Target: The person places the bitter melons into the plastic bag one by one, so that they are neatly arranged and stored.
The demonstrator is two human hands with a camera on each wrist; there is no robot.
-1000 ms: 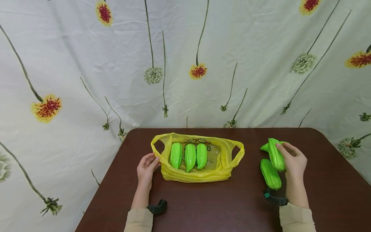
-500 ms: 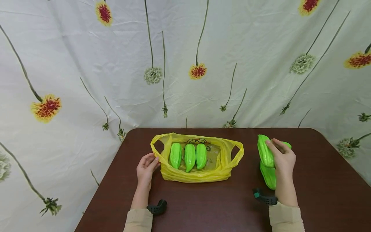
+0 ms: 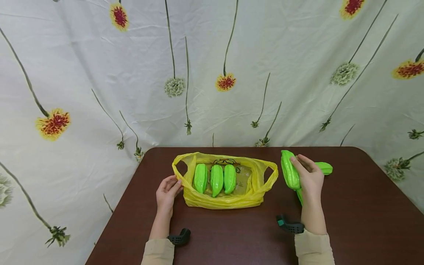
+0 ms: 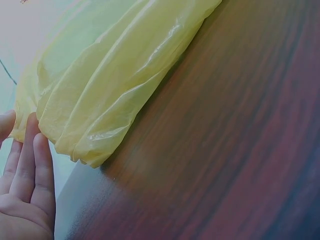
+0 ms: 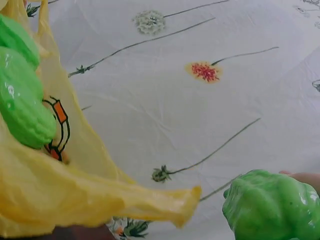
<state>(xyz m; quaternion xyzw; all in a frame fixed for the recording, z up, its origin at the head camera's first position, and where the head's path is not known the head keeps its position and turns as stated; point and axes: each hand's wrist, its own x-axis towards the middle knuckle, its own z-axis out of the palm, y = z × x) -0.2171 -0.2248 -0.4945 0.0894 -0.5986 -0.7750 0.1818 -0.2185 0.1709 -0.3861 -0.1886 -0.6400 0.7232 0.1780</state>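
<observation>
A yellow plastic bag (image 3: 222, 202) lies with its mouth spread wide, and three shiny green bitter gourds (image 3: 216, 180) sit side by side in it. My left hand (image 3: 167, 193) pinches the bag's left edge by the handle; in the left wrist view thumb and fingers meet at the yellow film (image 4: 95, 100). Right of the bag, my right hand (image 3: 310, 180) holds another bitter gourd (image 3: 290, 171) between thumb and fingers, tilted, near the right handle. Its bumpy end (image 5: 272, 207) shows in the right wrist view. Two more gourds lie partly hidden behind this hand, one farther back (image 3: 325, 168).
Everything rests on a dark brown table (image 3: 232, 235) with rounded far corners. A white cloth (image 3: 139, 73) printed with flowers hangs behind it. Each wrist wears a black band, the right band (image 3: 291, 225) having a green patch.
My right hand has carried its gourd leftward, away from the two lying gourds and closer to the bag. My left hand and the bag have stayed in place.
</observation>
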